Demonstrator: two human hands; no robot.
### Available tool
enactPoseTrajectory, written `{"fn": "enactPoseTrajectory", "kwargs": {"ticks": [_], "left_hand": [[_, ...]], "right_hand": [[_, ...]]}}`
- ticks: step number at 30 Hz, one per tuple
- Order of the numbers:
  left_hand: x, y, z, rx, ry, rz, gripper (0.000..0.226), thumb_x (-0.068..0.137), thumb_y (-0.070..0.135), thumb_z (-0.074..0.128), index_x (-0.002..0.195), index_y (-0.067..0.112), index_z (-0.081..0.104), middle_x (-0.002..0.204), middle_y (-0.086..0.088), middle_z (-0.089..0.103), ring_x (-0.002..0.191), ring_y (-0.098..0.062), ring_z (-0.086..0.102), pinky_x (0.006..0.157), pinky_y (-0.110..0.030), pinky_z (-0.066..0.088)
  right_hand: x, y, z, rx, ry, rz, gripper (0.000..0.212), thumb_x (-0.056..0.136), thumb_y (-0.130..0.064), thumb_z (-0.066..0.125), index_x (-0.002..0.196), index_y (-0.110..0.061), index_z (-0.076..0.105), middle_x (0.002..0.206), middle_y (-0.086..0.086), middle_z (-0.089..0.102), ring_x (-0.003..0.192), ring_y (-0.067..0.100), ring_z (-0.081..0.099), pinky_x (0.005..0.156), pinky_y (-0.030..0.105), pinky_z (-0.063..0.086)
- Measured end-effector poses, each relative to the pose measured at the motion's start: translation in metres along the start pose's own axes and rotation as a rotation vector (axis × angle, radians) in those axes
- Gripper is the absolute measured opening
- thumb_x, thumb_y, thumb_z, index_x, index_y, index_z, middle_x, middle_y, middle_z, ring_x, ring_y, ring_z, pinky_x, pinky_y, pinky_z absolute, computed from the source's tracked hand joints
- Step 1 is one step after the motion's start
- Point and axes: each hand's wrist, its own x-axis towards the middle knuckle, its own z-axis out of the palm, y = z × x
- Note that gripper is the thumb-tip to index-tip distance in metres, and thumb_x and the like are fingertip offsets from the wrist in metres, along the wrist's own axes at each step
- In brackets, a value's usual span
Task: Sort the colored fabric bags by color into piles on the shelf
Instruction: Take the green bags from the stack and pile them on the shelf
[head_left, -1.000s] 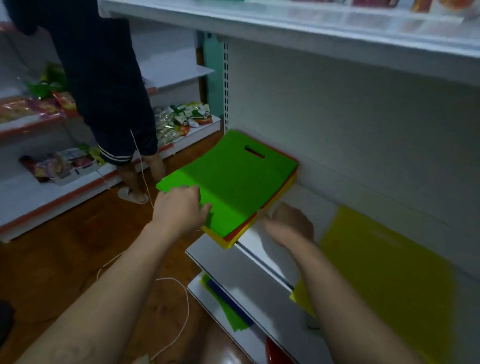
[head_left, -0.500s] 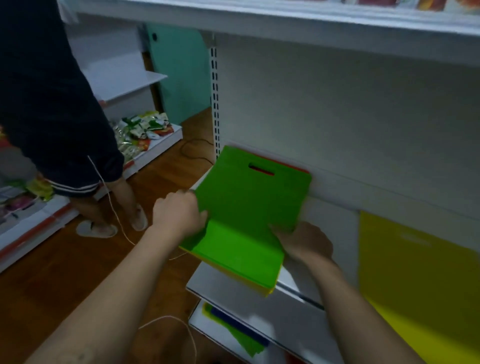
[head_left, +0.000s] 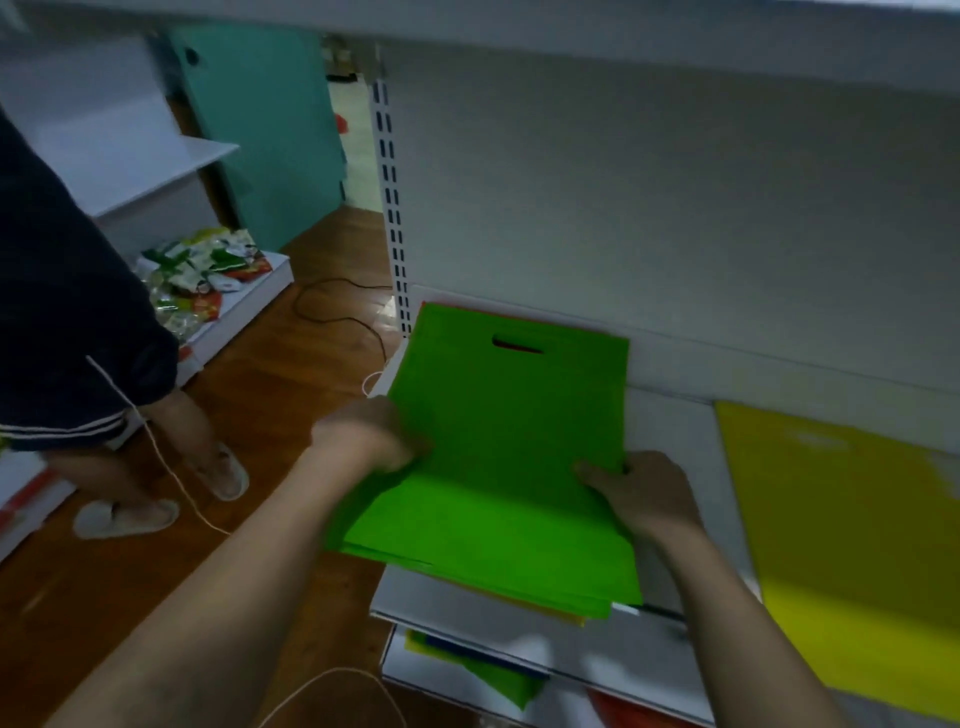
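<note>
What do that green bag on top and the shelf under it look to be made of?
The green bag looks like thin matte non-woven fabric: it bends softly over the shelf edge, shows no shine, and has a die-cut handle slot. The shelf appears to be white painted sheet metal, smooth with a faint sheen, though the blur leaves that open.

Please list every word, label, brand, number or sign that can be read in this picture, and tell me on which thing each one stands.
None can be read.
Snack packets on the low shelf at left: printing is there, but too blurred and small to read.
Yellow bag: a faint pale mark near its top, not legible.
Green bag, held by the left hand and the right hand: no text visible.
</note>
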Motion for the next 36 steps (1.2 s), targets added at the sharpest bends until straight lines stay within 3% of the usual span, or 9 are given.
{"fn": "enactPoseTrajectory", "kwargs": {"ticks": [3, 7, 10, 13, 16, 18, 23, 30, 36], "left_hand": [[0.009, 0.000, 0.000, -0.026, -0.017, 0.066, 0.049, 0.087, 0.057, 0.058, 0.105, 0.011, 0.061, 0.100, -0.006, 0.064, 0.088, -0.022, 0.063, 0.073, -0.031, 0.053], [0.012, 0.004, -0.003, 0.035, 0.052, 0.189, 0.045, 0.098, 0.049, 0.043, 0.077, 0.013, 0.058, 0.073, -0.004, 0.056, 0.069, -0.020, 0.059, 0.059, -0.027, 0.043], [0.005, 0.012, -0.007, 0.116, 0.144, 0.260, 0.049, 0.099, 0.050, 0.036, 0.089, 0.013, 0.065, 0.082, -0.007, 0.061, 0.074, -0.021, 0.060, 0.063, -0.028, 0.042], [-0.010, 0.036, -0.012, 0.128, 0.234, 0.315, 0.048, 0.100, 0.049, 0.035, 0.096, 0.013, 0.066, 0.100, -0.014, 0.066, 0.088, -0.028, 0.063, 0.069, -0.029, 0.044], [-0.029, 0.078, -0.006, 0.110, 0.279, 0.404, 0.046, 0.101, 0.047, 0.032, 0.086, 0.016, 0.061, 0.105, -0.018, 0.066, 0.096, -0.031, 0.064, 0.070, -0.030, 0.044], [-0.042, 0.111, 0.004, 0.113, 0.300, 0.443, 0.048, 0.102, 0.047, 0.029, 0.096, 0.014, 0.064, 0.113, -0.017, 0.065, 0.103, -0.032, 0.062, 0.077, -0.033, 0.048], [-0.081, 0.204, 0.042, 0.127, 0.290, 0.545, 0.047, 0.102, 0.045, 0.030, 0.108, 0.012, 0.063, 0.119, -0.017, 0.063, 0.107, -0.032, 0.061, 0.084, -0.033, 0.048], [-0.158, 0.337, 0.091, 0.174, 0.412, 0.756, 0.044, 0.100, 0.046, 0.036, 0.108, 0.013, 0.064, 0.115, -0.017, 0.064, 0.102, -0.033, 0.063, 0.083, -0.034, 0.048], [-0.225, 0.441, 0.136, 0.179, 0.388, 0.927, 0.052, 0.099, 0.050, 0.034, 0.100, 0.007, 0.063, 0.111, -0.021, 0.066, 0.104, -0.036, 0.062, 0.080, -0.037, 0.049]], "right_hand": [[-0.003, -0.002, -0.003, -0.024, -0.010, 0.015, 0.037, 0.086, -0.054, 0.061, 0.082, -0.018, 0.070, 0.073, 0.000, 0.062, 0.065, 0.017, 0.058, 0.052, 0.024, 0.039], [-0.008, -0.002, 0.000, -0.188, 0.118, 0.011, 0.042, 0.095, -0.054, 0.045, 0.071, -0.019, 0.051, 0.077, 0.005, 0.057, 0.088, 0.030, 0.062, 0.061, 0.030, 0.035], [-0.017, -0.002, -0.010, -0.299, 0.239, -0.013, 0.042, 0.100, -0.049, 0.034, 0.098, -0.017, 0.062, 0.105, 0.010, 0.066, 0.100, 0.031, 0.061, 0.067, 0.032, 0.036], [-0.027, 0.014, -0.032, -0.363, 0.355, 0.011, 0.042, 0.101, -0.045, 0.032, 0.104, -0.017, 0.062, 0.108, 0.012, 0.067, 0.102, 0.032, 0.061, 0.067, 0.032, 0.036], [-0.046, 0.044, -0.057, -0.344, 0.566, -0.012, 0.042, 0.100, -0.039, 0.036, 0.086, -0.011, 0.064, 0.083, 0.017, 0.068, 0.080, 0.037, 0.066, 0.057, 0.034, 0.042], [-0.066, 0.071, -0.077, -0.371, 0.666, -0.022, 0.044, 0.094, -0.037, 0.043, 0.068, -0.007, 0.061, 0.062, 0.018, 0.062, 0.056, 0.037, 0.063, 0.045, 0.033, 0.043], [-0.110, 0.149, -0.134, -0.368, 0.649, 0.203, 0.041, 0.101, -0.040, 0.036, 0.098, -0.010, 0.064, 0.099, 0.020, 0.068, 0.094, 0.039, 0.063, 0.070, 0.038, 0.045], [-0.188, 0.267, -0.205, -0.315, 0.784, 0.372, 0.044, 0.101, -0.041, 0.033, 0.090, -0.011, 0.062, 0.094, 0.018, 0.069, 0.090, 0.037, 0.063, 0.069, 0.040, 0.042], [-0.268, 0.354, -0.255, -0.295, 0.813, 0.539, 0.044, 0.102, -0.043, 0.029, 0.084, -0.014, 0.056, 0.085, 0.013, 0.065, 0.081, 0.032, 0.061, 0.060, 0.033, 0.036]]}}
